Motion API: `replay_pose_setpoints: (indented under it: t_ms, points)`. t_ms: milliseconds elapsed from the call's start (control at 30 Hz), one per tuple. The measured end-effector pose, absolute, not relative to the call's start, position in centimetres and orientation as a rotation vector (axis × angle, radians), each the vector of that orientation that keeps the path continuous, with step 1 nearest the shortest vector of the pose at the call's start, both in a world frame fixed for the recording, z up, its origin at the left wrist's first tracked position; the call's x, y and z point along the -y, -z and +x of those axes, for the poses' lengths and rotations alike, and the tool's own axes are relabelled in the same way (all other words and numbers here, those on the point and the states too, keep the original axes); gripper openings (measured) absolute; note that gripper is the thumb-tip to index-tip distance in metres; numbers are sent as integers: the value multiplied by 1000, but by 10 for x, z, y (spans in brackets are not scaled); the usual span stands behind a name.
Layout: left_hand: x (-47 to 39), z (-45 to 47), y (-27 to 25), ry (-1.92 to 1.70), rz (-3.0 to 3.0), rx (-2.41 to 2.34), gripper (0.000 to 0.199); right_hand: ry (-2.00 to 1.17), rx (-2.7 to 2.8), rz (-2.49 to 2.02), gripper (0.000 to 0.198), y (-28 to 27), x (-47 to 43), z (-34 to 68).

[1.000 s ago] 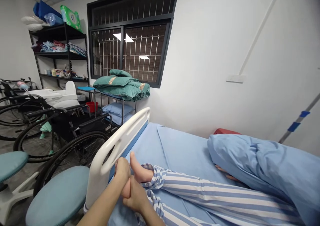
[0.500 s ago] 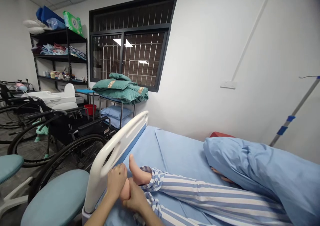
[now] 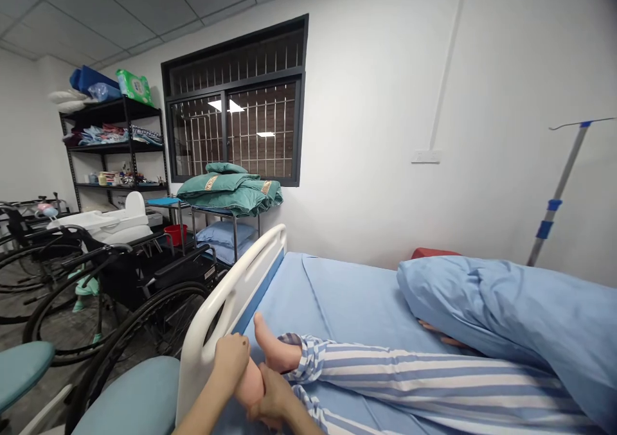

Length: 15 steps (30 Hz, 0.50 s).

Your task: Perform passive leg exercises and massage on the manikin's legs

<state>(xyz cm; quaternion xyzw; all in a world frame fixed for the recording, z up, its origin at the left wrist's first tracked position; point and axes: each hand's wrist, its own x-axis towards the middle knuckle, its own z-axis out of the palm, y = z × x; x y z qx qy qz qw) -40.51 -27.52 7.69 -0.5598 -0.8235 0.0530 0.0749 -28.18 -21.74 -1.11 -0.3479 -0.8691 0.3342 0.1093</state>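
Observation:
Near the foot end of the bed, my left hand (image 3: 232,359) is closed over the toe end of a bare foot (image 3: 249,387). My right hand (image 3: 276,393) wraps round the same foot lower down, near the heel and ankle. Between my two hands the sole side of this foot shows. Just beyond lies the other bare foot (image 3: 274,348), toes pointing up, with no hand on it. Both legs wear blue-and-white striped trousers (image 3: 385,367), cuffs rumpled at the ankles. A blue quilt (image 3: 486,300) hides the upper legs; fingers of the lying person (image 3: 443,335) show at its edge.
The white footboard (image 3: 212,313) stands close left of my hands. Past it are a blue-green stool (image 3: 135,396) and a black wheelchair (image 3: 130,287). Green folded quilts (image 3: 231,187) lie on a rack by the window. An IV pole (image 3: 559,191) rises at right.
The view has tilted upward, so the scene sits lower. My hands stay on the same foot, and more of it shows between them. The other foot and quilt lie as before.

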Motion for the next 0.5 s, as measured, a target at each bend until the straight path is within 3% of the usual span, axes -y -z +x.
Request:
replay_pose_setpoints:
  t_ms: [300, 500]
  points:
    - [241, -398, -85, -629, -1888, 2296, 24, -990, 2549, -980, 61, 14, 218, -280]
    - [240, -398, -86, -601, -1926, 2304, 24, -1017, 2567, -915, 61, 14, 214, -279]
